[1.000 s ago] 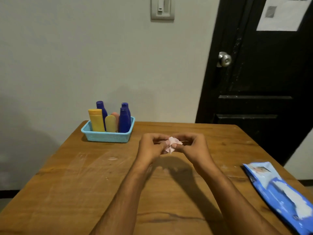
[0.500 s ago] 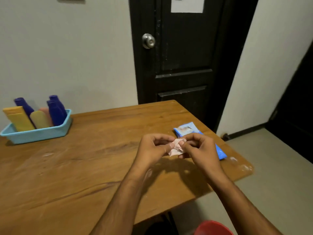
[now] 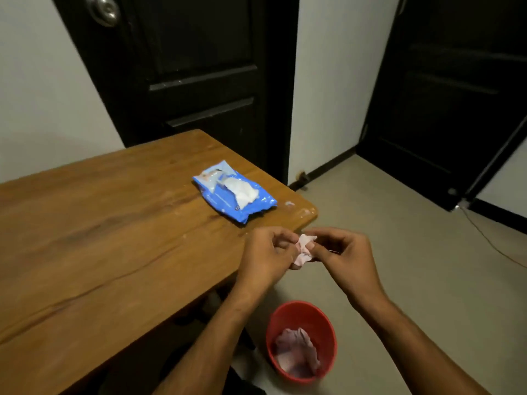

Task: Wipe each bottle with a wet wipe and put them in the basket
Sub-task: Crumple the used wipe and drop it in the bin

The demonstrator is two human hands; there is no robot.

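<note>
Two hands hold one small crumpled wet wipe (image 3: 304, 250) in the air, just past the table (image 3: 99, 238) corner. The left hand (image 3: 268, 256) and the right hand (image 3: 343, 256) both pinch it. One blue wipes pack (image 3: 234, 192) lies on the table. One red bin (image 3: 301, 342) on the floor holds used wipes (image 3: 296, 352).

A wooden table (image 3: 99, 238) fills the left of the frame, a blue wet-wipe pack (image 3: 233, 192) lying near its right corner; lower centre, a red bin (image 3: 301, 342) stands on the floor (image 3: 413, 238).
</note>
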